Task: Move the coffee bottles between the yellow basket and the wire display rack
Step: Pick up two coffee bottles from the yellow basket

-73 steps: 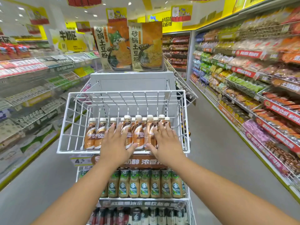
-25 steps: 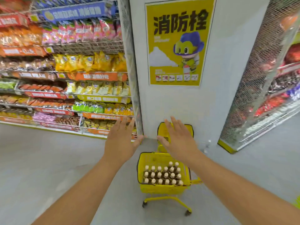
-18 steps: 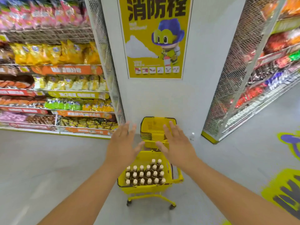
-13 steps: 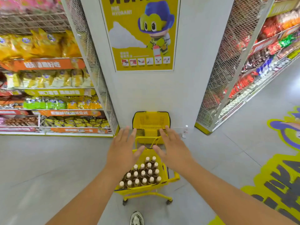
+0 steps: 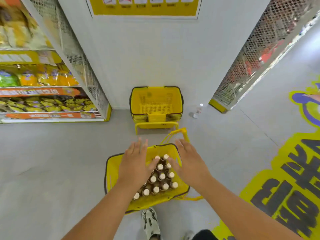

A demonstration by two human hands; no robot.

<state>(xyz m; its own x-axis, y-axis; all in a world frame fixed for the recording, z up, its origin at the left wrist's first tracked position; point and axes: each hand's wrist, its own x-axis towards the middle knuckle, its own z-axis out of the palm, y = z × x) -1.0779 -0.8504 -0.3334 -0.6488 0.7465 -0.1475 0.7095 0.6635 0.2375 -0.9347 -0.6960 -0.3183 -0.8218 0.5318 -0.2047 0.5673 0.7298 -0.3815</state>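
both hands, left hand [image 5: 136, 165] and right hand [image 5: 189, 163], are hovering with released fingers over the coffee bottles [image 5: 160, 177] in the yellow basket [image 5: 114, 172], seemingly preparing to grasp.

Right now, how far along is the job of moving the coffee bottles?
Done: can't tell; the wire rack is out of view. In hand: nothing yet; the left hand and right hand hover open over the coffee bottles. Left: over a dozen capped bottles stand in the yellow basket, none lifted.
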